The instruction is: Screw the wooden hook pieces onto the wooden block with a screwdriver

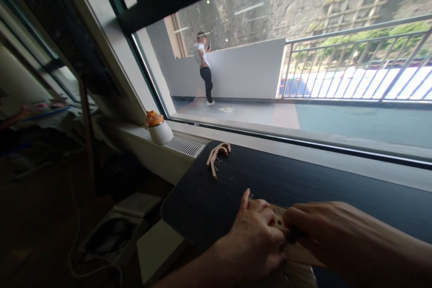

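Large window with a dark frame (pixel 189 2) fills the upper field; beyond the glass, a walkway with a grey metal railing (pixel 337 66). Dark table with a rounded corner and fine-grained top (pixel 195 200) stands against the sill. Outside, a person in white top and dark trousers (pixel 205 78) stands by the pale wall, a phone-like object raised. Left of the table, a white slatted vent grille (pixel 185 146); beside it, a rounded white container with an orange top (pixel 161 132).

Right hand (pixel 319 220): fingers curled closed round a small dark object (pixel 294 235), mostly covered; its type cannot be told. Left hand (pixel 254 229): fingers bent over and gripping a light-brown wooden piece with round holes (pixel 278 216), one finger sticking up. The piece lies over the near part of the table, between the hands, partly hidden by both.

Near the table's far left corner, curved pale wooden hook-shaped pieces (pixel 211 157) lie together. Smallest: thin metal screws or nails (pixel 218 163), loosely piled just beside them.
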Demonstrator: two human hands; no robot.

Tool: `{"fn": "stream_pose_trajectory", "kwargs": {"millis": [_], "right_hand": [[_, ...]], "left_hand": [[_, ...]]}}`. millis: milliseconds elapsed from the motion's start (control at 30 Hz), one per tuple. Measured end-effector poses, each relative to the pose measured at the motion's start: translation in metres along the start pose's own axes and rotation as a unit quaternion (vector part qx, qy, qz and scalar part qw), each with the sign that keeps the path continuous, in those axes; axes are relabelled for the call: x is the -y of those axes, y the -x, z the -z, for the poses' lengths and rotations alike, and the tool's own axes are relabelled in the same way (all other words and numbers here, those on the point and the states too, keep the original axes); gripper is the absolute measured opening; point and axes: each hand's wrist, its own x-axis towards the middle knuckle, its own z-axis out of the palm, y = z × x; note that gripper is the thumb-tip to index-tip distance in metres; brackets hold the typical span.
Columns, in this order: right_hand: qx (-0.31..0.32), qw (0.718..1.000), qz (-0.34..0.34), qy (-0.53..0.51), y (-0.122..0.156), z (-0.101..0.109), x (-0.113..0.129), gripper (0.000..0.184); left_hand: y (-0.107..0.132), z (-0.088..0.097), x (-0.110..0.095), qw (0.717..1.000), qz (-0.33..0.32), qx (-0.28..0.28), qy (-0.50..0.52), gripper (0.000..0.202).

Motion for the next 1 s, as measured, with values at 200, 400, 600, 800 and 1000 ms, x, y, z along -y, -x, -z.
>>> {"fn": "stream_pose_trajectory", "kwargs": {"millis": [200,400,600,800,1000], "right_hand": [[0.041,0.998,0.045,-0.011,-0.007,0.008,0.006,0.027],[0.061,0.997,0.048,0.013,-0.004,0.008,0.008,0.024],[0.067,0.997,0.026,0.036,-0.006,0.01,0.012,0.019],[0.101,0.992,-0.001,0.072,-0.02,0.018,0.018,0.01],[0.125,0.991,0.0,0.044,-0.021,0.036,0.028,0.018]], "left_hand": [[0.0,-0.004,0.003,1.0,-0.004,-0.003,0.009,0.012],[0.0,-0.006,0.004,1.0,-0.001,-0.005,0.013,0.015],[-0.002,-0.008,0.004,1.0,0.002,-0.004,0.002,0.014],[-0.001,-0.008,0.004,1.0,0.008,0.001,0.02,0.014],[-0.001,-0.009,0.005,1.0,0.008,-0.006,0.019,0.015]]}}
